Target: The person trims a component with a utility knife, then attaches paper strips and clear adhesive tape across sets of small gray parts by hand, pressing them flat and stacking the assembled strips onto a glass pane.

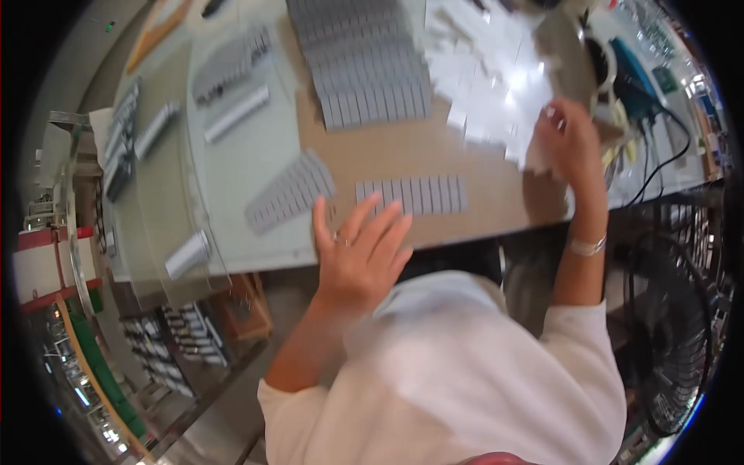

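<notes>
My left hand [360,252] lies with its fingers spread at the table's near edge. Its fingertips reach the left end of a row of narrow grey pieces [426,195] split by dark lines. Just left of that hand, a fanned stack of grey strips [291,192] rests on the table. At the right, my right hand [572,143] has its fingers curled together beside a spread of glossy white pieces [496,85]. Whatever those fingers hold, if anything, is too small and blurred to name. Overlapping rows of grey pieces [372,77] cover the brown board [333,143] farther back.
Clear sheets [167,232] and several bundles of strips, one a pale bundle [188,254], lie on the left. A black cable [682,128] runs along the right side. Below the table's right edge stands a black fan [666,333]. Dark racks [174,341] sit under the left side.
</notes>
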Available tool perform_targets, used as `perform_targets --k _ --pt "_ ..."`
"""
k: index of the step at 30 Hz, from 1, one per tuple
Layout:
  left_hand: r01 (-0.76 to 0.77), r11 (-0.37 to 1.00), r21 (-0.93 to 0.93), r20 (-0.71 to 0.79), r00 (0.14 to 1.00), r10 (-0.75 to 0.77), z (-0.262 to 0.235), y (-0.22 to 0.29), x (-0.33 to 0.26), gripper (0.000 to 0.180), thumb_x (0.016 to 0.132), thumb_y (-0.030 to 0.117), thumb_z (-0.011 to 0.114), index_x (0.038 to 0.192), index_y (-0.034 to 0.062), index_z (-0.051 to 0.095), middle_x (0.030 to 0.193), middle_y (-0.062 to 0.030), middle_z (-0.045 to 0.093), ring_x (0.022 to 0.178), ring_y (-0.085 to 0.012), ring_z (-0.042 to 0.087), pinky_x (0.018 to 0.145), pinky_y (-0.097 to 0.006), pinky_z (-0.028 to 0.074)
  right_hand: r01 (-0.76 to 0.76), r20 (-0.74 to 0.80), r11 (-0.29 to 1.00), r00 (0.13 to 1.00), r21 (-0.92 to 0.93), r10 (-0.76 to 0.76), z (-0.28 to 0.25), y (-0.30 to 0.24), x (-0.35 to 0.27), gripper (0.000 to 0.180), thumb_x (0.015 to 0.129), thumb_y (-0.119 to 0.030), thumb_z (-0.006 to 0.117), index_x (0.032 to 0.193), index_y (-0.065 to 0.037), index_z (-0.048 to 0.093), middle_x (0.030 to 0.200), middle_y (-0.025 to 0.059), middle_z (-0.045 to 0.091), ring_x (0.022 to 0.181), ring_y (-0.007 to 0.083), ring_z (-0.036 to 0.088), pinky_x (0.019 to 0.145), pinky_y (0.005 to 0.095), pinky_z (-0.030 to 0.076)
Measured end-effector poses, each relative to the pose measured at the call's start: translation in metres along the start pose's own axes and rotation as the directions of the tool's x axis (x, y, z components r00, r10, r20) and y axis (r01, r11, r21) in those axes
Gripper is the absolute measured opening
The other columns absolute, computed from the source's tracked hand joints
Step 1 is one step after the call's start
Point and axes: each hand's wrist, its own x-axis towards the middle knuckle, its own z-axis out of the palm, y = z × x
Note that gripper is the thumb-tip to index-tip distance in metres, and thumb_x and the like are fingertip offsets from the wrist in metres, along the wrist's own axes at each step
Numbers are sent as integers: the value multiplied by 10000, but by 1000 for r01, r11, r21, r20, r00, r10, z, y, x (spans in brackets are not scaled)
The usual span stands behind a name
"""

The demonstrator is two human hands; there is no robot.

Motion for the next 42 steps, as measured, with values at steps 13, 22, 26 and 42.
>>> perform_targets --k 13,22,26,42 --pt "318 946 66 -236 926 -295 6 -3 -32 279 864 202 674 1119 93 704 1194 -53 602 1141 -269 527 1087 -514 282 29 -262 991 965 128 5 -12 -11 1 118 936 -102 681 1015 -21 714 842 59 707 655 111 605 642 243 501" --pt "302 953 10 -229 929 -292 11 -9 -32 283 837 237 704 1102 138 711 1192 -21 591 1161 -242 501 1083 -498 266 -21 228 699 952 714 -205 -59 -74 -73 122 703 65 690 823 43 687 768 95 642 721 225 585 674 331 454" --pt "209 977 -33 -327 922 -208 18 1 -18 247 805 162 728 1051 160 723 1133 -5 602 1098 -239 531 1042 -472 307 149 321 747 836 648 -445 -38 -86 -81 160 680 5 724 830 -42 694 977 100 659 898 297 598 767 370 474" --pt "111 990 87 -281 956 -82 56 25 -4 295 742 251 793 1031 235 737 1119 45 593 1120 -156 516 1041 -464 287 172 369 781 807 600 -461 -4 -85 -96 86 677 -70 664 738 -100 612 1342 50 653 994 295 543 854 383 398"
